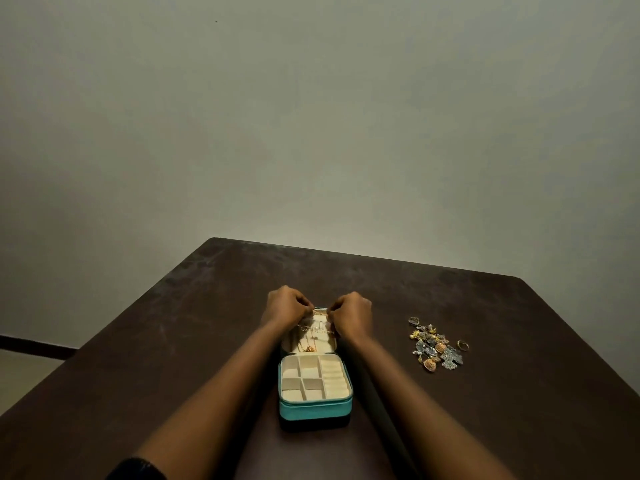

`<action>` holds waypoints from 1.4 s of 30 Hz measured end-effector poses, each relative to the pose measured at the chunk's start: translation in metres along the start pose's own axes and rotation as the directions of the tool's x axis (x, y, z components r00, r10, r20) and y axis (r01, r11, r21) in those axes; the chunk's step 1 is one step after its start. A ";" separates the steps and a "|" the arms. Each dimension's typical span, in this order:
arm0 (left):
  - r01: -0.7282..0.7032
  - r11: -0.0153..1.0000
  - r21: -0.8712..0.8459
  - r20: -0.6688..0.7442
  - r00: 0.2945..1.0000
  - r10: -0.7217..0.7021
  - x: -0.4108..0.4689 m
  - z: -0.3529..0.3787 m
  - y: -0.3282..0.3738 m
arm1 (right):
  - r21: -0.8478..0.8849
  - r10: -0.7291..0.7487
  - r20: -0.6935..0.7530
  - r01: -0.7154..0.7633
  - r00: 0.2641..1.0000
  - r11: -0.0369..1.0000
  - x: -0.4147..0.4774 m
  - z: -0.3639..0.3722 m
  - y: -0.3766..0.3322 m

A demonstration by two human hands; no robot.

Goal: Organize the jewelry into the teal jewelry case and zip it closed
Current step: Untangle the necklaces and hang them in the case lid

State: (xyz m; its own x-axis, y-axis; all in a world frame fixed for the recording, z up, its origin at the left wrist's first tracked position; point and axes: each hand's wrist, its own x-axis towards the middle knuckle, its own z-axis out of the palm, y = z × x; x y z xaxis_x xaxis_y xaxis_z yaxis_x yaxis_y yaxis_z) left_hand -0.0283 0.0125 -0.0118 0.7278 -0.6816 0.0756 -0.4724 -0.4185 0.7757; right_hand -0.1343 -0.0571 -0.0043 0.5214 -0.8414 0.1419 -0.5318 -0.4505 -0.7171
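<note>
Teal jewelry case (315,407) lies open at centre of worktop (173,323). Its long axis runs straight away from the person, with lid (308,341) flat at far end and divided tray nearest. L hand (285,304) and R hand (351,315) are close together, fingers curled, each pinching a gold chain (320,311) at lid's far edge. Loose jewelry pile (436,348) lies to the right, well apart. Worktop dk brown, scuffed. Plain grey-green wall (311,116) behind.

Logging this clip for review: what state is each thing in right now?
Jewelry case: open, unzipped, lid laid back.
Compartments: empty.
Chain: held across the lid's far edge.
Left hand: pinching the chain.
Right hand: pinching the chain.
Jewelry pile: loose, outside the case.
</note>
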 end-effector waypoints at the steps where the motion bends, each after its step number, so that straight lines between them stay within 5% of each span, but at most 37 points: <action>1: -0.003 1.000 0.027 -0.014 1.000 0.003 0.000 0.002 0.000 | -0.050 -0.020 0.008 0.020 1.000 0.999 0.002 0.002 0.000; 20: 0.039 0.989 0.144 -0.021 0.999 -0.036 0.001 0.023 0.003 | -0.363 -0.037 0.175 0.099 0.984 0.926 0.018 0.006 -0.006; 42: -0.107 0.938 0.329 0.182 0.982 0.048 -0.003 0.015 0.006 | -0.255 0.082 0.265 -0.012 0.961 0.967 0.027 0.005 0.002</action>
State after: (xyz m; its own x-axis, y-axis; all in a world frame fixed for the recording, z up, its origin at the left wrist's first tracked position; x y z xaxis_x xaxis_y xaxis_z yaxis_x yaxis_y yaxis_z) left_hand -0.0406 0.0037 -0.0169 0.6015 -0.7989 -0.0028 -0.6845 -0.5171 0.5138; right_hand -0.1177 -0.0795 -0.0058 0.6342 -0.7662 -0.1037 -0.6910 -0.5014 -0.5207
